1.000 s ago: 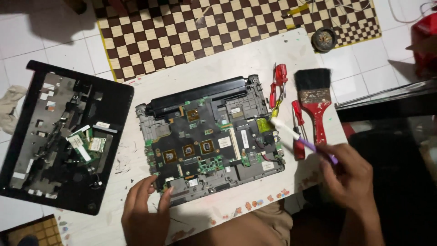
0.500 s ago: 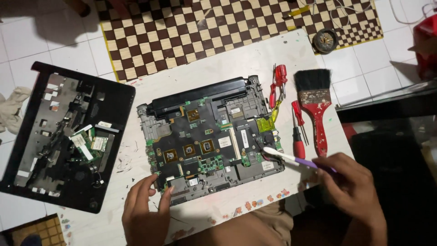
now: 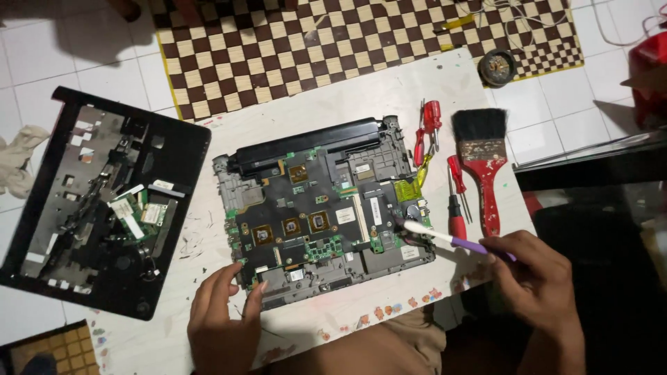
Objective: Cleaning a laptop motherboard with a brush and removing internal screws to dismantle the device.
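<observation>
An opened laptop base with its bare motherboard lies on a white board. My left hand rests at the base's near left corner, fingers spread and touching its edge. A white and purple toothbrush is gripped in my right hand. Its head touches the right side of the motherboard, near a yellow patch.
A black laptop cover with loose small boards lies at the left. Red-handled pliers, a red screwdriver and a red paintbrush lie right of the laptop. A checkered mat covers the far floor. A dark table edge stands at the right.
My right hand has brought the toothbrush leftward and down, so its head now rests on the motherboard's right side. My left hand stays at the near left corner.
</observation>
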